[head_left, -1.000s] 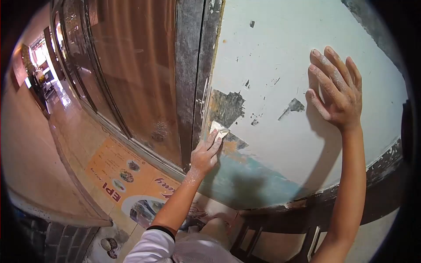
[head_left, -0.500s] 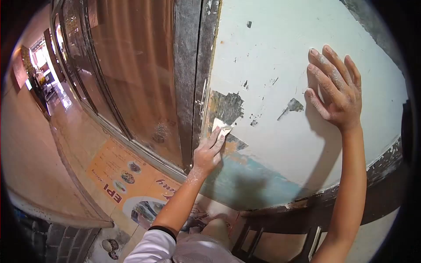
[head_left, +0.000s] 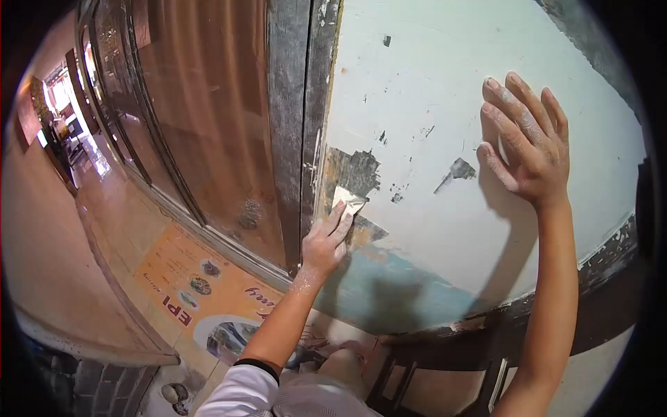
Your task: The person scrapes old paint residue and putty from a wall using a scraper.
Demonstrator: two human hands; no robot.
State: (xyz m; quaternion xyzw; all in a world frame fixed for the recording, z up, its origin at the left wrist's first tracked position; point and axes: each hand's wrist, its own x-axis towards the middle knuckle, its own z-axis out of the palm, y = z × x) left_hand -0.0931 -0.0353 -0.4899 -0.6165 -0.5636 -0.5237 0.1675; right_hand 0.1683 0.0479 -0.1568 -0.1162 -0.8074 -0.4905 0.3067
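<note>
My left hand (head_left: 324,243), dusted white, pinches a small folded piece of sandpaper (head_left: 347,201) with its pale back showing. It presses the piece to the panel at the lower edge of a dark bare patch (head_left: 358,169), near the panel's left border. My right hand (head_left: 530,142) rests against the white-painted panel (head_left: 431,76) farther right, fingers spread and holding nothing; powder coats its fingers too. Smaller chipped spots, one a grey patch (head_left: 461,169), lie between the two hands. Below them the panel shows a blue-green painted strip (head_left: 403,281).
Left of the panel stand a dark wooden post (head_left: 286,104) and a sliding glass door (head_left: 208,118). A printed orange banner (head_left: 174,267) lies on the tiled floor. Dark wooden framing (head_left: 583,347) runs beneath the panel. Bricks (head_left: 94,379) show at lower left.
The whole view has shifted slightly, so the panel sits a little farther left. My left hand keeps the sandpaper at nearly the same spot; my right hand stays on the panel.
</note>
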